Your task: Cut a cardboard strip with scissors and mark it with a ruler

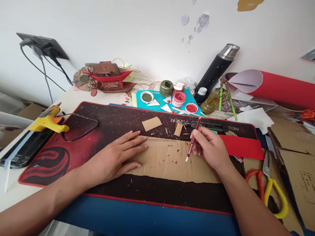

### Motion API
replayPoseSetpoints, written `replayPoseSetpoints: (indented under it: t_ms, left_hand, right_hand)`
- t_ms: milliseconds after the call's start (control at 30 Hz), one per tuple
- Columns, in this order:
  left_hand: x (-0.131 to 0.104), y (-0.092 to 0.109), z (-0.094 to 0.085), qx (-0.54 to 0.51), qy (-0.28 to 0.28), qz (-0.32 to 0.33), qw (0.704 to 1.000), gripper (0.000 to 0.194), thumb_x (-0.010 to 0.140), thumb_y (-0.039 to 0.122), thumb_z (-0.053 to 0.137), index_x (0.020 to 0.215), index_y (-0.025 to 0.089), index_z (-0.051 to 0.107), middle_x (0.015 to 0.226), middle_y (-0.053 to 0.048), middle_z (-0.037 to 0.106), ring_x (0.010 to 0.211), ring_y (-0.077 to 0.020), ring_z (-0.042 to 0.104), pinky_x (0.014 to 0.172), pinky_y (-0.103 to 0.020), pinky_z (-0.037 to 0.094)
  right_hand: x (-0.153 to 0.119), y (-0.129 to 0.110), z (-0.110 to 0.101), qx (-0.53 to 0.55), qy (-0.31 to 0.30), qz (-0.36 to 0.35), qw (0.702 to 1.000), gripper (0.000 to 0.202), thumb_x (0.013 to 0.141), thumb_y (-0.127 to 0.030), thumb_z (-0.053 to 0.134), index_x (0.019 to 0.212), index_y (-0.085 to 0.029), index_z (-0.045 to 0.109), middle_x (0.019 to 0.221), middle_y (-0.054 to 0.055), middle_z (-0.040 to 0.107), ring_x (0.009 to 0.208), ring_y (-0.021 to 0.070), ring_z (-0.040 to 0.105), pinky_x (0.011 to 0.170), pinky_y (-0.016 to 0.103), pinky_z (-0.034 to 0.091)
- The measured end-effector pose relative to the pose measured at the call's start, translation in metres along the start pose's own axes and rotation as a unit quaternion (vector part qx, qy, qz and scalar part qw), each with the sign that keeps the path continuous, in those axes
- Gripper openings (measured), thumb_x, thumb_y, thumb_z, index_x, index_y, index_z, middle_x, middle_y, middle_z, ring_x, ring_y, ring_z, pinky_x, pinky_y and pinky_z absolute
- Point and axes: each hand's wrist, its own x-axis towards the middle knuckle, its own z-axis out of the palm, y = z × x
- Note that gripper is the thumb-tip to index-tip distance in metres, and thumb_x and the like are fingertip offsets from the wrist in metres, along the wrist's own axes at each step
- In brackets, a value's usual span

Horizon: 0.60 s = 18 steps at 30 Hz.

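Note:
My left hand (125, 152) lies flat with fingers stretched over the left end of a brown cardboard strip (162, 164). Along the strip's far edge, by my fingertips, run the faint marks of what looks like a clear ruler (159, 141). My right hand (209, 144) is closed on a red pencil (194, 139) above the strip's right part; its white eraser end points down toward me and its other end points up and away. Just beyond the strip are a small cardboard rectangle (152, 124), a smaller cardboard scrap (178, 129) and a dark green utility knife (209, 126).
A yellow glue gun (49, 121) stands at left on the dark mat (118, 121). At the back are a model boat (108, 77), open paint jars (178, 99) and a black thermos (214, 70). Scissors (267, 180) and red paper (242, 147) lie at right.

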Motion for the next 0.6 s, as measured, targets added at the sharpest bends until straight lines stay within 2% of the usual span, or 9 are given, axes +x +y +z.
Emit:
replayPoseSetpoints:
  t_ms: [133,300,433,500,600]
  left_hand:
    - [-0.002,0.002,0.001,0.016,-0.001,0.005,1.000,0.066,0.112,0.040,0.061,0.172,0.024,0.040,0.172,-0.010,0.051,0.165,-0.0327,0.038,0.131,-0.055,0.045]
    - [-0.001,0.010,0.005,0.061,0.004,0.028,0.998,0.059,0.114,0.041,0.055,0.167,0.017,0.047,0.172,-0.011,0.051,0.165,-0.0331,0.039,0.132,-0.053,0.043]
    - [0.001,0.016,0.007,0.068,0.028,0.031,0.997,0.056,0.114,0.038,0.054,0.165,0.017,0.050,0.169,-0.011,0.055,0.165,-0.0337,0.038,0.133,-0.056,0.039]
    - [0.002,0.019,0.006,0.074,0.041,0.030,0.996,0.056,0.113,0.037,0.056,0.166,0.018,0.049,0.166,-0.010,0.059,0.161,-0.0344,0.044,0.130,-0.055,0.042]
    - [0.003,0.024,0.005,0.095,0.048,0.034,0.994,0.056,0.114,0.036,0.055,0.167,0.018,0.049,0.159,-0.008,0.066,0.144,-0.0318,0.061,0.118,-0.048,0.050]
  right_hand:
    - [0.000,-0.001,0.000,-0.008,-0.003,-0.001,1.000,0.049,0.092,-0.070,0.075,0.080,-0.023,0.066,0.053,-0.002,0.063,0.042,0.0143,0.058,0.040,0.024,0.042]
    - [-0.001,-0.001,0.001,-0.001,0.008,-0.008,1.000,0.049,0.092,-0.069,0.075,0.079,-0.023,0.065,0.053,-0.001,0.063,0.042,0.0136,0.058,0.040,0.023,0.040]
    - [-0.001,0.000,0.002,-0.004,0.015,-0.008,1.000,0.050,0.092,-0.071,0.075,0.081,-0.022,0.066,0.053,-0.001,0.063,0.042,0.0141,0.059,0.040,0.023,0.040]
    - [-0.001,-0.001,0.002,-0.006,0.015,-0.005,1.000,0.051,0.092,-0.071,0.074,0.081,-0.022,0.066,0.054,-0.001,0.064,0.042,0.0139,0.059,0.039,0.023,0.040]
    - [-0.002,-0.002,0.002,-0.015,0.012,-0.003,1.000,0.052,0.092,-0.073,0.073,0.081,-0.022,0.065,0.054,-0.001,0.064,0.042,0.0138,0.058,0.039,0.023,0.038]
